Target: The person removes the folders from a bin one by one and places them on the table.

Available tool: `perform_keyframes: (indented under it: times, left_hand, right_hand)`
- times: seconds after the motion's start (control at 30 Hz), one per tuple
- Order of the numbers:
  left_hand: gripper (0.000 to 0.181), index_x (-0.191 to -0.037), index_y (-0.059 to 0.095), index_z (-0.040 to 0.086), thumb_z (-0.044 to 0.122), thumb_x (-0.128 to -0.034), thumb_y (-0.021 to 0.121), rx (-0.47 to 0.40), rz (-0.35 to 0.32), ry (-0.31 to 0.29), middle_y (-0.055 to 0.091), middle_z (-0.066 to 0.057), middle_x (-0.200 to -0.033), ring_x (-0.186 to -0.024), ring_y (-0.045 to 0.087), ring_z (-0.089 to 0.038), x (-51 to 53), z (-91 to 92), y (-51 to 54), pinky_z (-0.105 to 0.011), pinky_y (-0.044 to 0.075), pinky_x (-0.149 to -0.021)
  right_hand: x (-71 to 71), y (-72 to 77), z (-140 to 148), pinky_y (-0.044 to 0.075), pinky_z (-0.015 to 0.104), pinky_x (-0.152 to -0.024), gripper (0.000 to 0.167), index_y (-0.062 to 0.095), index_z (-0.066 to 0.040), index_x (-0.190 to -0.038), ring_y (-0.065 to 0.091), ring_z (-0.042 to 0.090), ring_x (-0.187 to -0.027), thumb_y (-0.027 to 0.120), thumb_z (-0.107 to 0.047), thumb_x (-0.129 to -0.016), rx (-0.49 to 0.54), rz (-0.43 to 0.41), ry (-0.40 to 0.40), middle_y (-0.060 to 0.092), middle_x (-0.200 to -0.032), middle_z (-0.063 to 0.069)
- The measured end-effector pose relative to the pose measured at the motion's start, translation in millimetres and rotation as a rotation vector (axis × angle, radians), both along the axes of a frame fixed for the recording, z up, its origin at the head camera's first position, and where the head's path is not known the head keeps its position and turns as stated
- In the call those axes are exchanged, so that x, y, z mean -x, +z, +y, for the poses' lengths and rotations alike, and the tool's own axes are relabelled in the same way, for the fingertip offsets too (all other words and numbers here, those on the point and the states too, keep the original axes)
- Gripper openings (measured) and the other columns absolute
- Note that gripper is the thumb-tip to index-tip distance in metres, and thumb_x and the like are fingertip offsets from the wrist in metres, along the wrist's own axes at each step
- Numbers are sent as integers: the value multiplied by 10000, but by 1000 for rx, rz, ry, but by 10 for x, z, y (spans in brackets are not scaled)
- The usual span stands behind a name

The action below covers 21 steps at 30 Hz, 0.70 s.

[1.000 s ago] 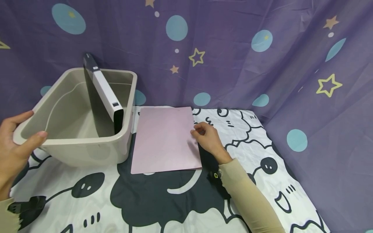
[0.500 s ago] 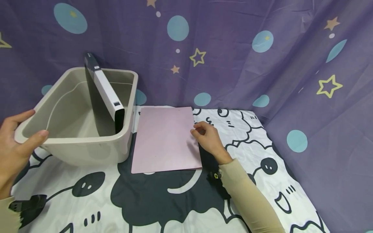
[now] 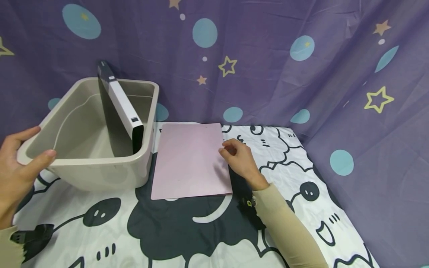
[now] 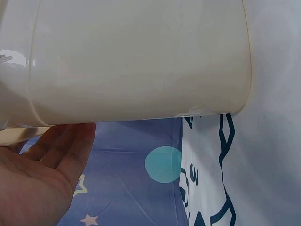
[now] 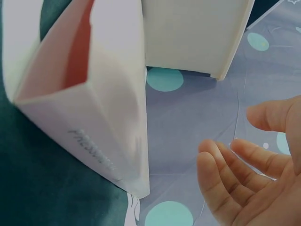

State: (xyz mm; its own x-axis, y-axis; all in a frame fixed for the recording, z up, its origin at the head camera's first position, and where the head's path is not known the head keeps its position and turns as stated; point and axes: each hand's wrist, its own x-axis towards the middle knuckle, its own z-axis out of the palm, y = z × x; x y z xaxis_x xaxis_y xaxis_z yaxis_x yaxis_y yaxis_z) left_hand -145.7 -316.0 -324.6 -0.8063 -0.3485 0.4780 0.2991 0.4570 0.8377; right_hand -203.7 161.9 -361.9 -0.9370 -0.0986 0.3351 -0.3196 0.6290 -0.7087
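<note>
A beige plastic bin [image 3: 100, 173] stands at the left with a black and white ring binder [image 3: 122, 102] leaning upright inside it. My left hand [image 3: 16, 167] grips the bin's near left corner, its thumb over the rim; the left wrist view has the fingers against the outside of the bin [image 4: 141, 61]. A pink pressboard folder [image 3: 191, 163] lies flat to the bin's right. Beside its right edge is my right hand [image 3: 239, 158], fingers loosely bent and holding nothing. In the right wrist view, a gap separates this hand [image 5: 254, 179] from the folder [image 5: 113, 117], whose edge stands partly apart, red inside.
A white sheet [image 3: 288, 223] with black cartoon sheep covers the surface. Behind and to the right hangs a purple curtain [image 3: 261, 93] with stars and blue dots. The bin's back rim is close to it.
Almost nothing moves. My right hand shifts very slightly beside the folder, while the left hand and the bin stay in place.
</note>
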Motion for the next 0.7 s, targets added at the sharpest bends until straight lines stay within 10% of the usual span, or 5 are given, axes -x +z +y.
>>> perform_keyframes:
  times: [0.7]
  left_hand:
    - [654, -1354, 519, 97, -110, -745, 638, 7, -1, 8, 517, 168, -1113, -922, 495, 6, 15, -20, -10, -74, 359, -736]
  right_hand:
    - [-61, 112, -6, 484, 309, -660, 182, 681, -125, -1021, 588, 143, -714, 658, -233, -876, 33, 51, 40, 664, -854, -9]
